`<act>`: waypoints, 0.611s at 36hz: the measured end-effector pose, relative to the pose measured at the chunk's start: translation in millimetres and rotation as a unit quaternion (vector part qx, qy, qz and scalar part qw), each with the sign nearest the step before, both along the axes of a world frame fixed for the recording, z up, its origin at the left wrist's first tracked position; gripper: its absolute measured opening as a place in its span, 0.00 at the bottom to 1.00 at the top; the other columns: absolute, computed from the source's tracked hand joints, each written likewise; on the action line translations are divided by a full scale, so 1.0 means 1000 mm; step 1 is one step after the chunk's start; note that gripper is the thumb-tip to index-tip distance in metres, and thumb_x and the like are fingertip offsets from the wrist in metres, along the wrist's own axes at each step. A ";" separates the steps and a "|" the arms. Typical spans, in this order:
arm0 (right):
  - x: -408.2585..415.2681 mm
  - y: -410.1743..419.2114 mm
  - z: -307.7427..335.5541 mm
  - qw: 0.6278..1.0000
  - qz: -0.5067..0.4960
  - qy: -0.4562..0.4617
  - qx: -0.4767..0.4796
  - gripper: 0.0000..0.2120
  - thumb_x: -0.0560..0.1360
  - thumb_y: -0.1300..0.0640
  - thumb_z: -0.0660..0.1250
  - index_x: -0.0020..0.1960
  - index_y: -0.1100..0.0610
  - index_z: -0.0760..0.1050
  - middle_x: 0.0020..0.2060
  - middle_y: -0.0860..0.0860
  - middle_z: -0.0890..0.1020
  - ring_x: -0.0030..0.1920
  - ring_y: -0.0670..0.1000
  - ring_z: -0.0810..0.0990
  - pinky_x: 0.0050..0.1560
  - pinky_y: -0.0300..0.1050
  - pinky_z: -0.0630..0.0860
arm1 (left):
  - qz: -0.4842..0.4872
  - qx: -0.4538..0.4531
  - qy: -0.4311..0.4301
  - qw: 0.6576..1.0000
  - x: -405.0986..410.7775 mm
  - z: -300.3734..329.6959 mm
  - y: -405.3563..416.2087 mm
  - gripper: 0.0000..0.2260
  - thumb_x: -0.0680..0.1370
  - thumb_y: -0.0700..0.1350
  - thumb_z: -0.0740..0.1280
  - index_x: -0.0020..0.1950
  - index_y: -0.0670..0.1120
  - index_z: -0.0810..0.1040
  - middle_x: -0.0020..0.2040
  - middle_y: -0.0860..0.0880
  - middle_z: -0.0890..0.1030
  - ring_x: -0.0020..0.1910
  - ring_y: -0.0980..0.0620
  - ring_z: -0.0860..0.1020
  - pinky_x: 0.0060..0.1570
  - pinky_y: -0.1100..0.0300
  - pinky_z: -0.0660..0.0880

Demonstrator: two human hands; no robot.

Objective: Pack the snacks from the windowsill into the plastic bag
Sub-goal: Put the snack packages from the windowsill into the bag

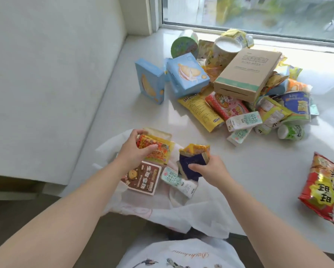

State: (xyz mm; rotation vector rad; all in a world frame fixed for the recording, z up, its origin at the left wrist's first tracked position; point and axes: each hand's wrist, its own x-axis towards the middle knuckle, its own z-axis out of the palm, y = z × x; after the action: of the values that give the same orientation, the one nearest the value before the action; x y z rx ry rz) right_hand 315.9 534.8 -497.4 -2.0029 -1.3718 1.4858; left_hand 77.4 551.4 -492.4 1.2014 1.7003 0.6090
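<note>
A white plastic bag (181, 211) lies open at the near edge of the windowsill. My left hand (132, 149) grips an orange-and-yellow snack packet (160, 150) over the bag's far side. My right hand (210, 170) holds a dark blue and yellow packet (191, 161) upright in the bag. Inside the bag lie a brown box with a bear (143, 177) and a small white milk carton (178, 181). A pile of snacks rests by the window: two blue boxes (187, 74), a brown cardboard box (247, 72), tubs, pouches and cartons.
A red-and-yellow chip bag (321, 186) lies alone at the right of the white sill (258, 171). A white wall (46, 74) closes off the left side. The window (258, 12) runs along the back. Brown floor shows at the lower left.
</note>
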 end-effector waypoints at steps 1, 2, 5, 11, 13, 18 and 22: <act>-0.005 -0.003 -0.004 1.000 0.021 -0.016 -0.016 0.08 0.68 0.58 0.74 0.45 0.53 0.76 0.41 0.51 0.82 0.45 0.53 0.81 0.45 0.46 0.78 | -0.002 -0.011 -0.004 1.000 -0.007 -0.002 -0.002 0.23 0.71 0.53 0.73 0.61 0.58 0.66 0.55 0.49 0.80 0.50 0.50 0.80 0.50 0.53 0.77; -0.010 -0.005 -0.007 0.998 0.039 -0.029 -0.027 0.08 0.68 0.58 0.73 0.45 0.52 0.76 0.41 0.51 0.82 0.44 0.53 0.81 0.44 0.45 0.78 | -0.005 -0.020 -0.004 1.000 -0.013 -0.005 -0.004 0.27 0.71 0.53 0.73 0.65 0.60 0.63 0.58 0.47 0.79 0.51 0.49 0.80 0.54 0.51 0.77; -0.023 -0.012 -0.013 0.995 0.063 -0.054 -0.050 0.08 0.70 0.58 0.72 0.45 0.52 0.75 0.42 0.50 0.80 0.43 0.51 0.79 0.40 0.41 0.74 | -0.022 -0.045 0.029 0.998 -0.028 -0.014 -0.006 0.38 0.71 0.54 0.73 0.74 0.59 0.54 0.66 0.45 0.75 0.59 0.46 0.77 0.61 0.50 0.73; -0.041 -0.020 -0.027 0.984 0.115 -0.080 -0.111 0.11 0.70 0.55 0.73 0.50 0.55 0.75 0.47 0.52 0.81 0.46 0.52 0.79 0.42 0.42 0.76 | -0.110 -0.108 0.078 0.985 -0.048 -0.035 -0.008 0.36 0.72 0.52 0.73 0.74 0.50 0.60 0.63 0.48 0.77 0.60 0.49 0.76 0.57 0.59 0.72; -0.048 -0.022 -0.032 0.978 0.135 -0.095 -0.130 0.16 0.70 0.55 0.73 0.55 0.55 0.74 0.51 0.53 0.81 0.48 0.51 0.78 0.45 0.42 0.78 | -0.142 -0.123 0.080 0.979 -0.052 -0.042 -0.012 0.33 0.71 0.51 0.73 0.73 0.50 0.63 0.57 0.50 0.79 0.55 0.51 0.77 0.56 0.58 0.75; -0.065 -0.026 -0.043 0.960 0.187 -0.174 -0.113 0.20 0.70 0.53 0.72 0.60 0.52 0.71 0.54 0.52 0.79 0.53 0.53 0.78 0.53 0.48 0.79 | -0.188 -0.113 0.122 0.968 -0.052 -0.060 -0.022 0.35 0.71 0.52 0.74 0.73 0.52 0.61 0.59 0.52 0.78 0.55 0.53 0.76 0.56 0.58 0.73; -0.075 -0.030 -0.048 0.955 0.159 -0.243 -0.057 0.20 0.68 0.51 0.72 0.57 0.50 0.69 0.51 0.49 0.79 0.50 0.52 0.78 0.44 0.45 0.77 | -0.198 -0.056 0.208 0.956 -0.050 -0.066 -0.024 0.41 0.69 0.59 0.72 0.76 0.52 0.56 0.70 0.49 0.66 0.67 0.48 0.68 0.65 0.52 0.68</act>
State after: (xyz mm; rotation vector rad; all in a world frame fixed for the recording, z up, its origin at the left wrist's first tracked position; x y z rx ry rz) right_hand 241.2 504.4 -545.8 -2.4224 -1.9188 1.2557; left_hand 27.7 527.1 -558.5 1.6122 1.7288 0.0090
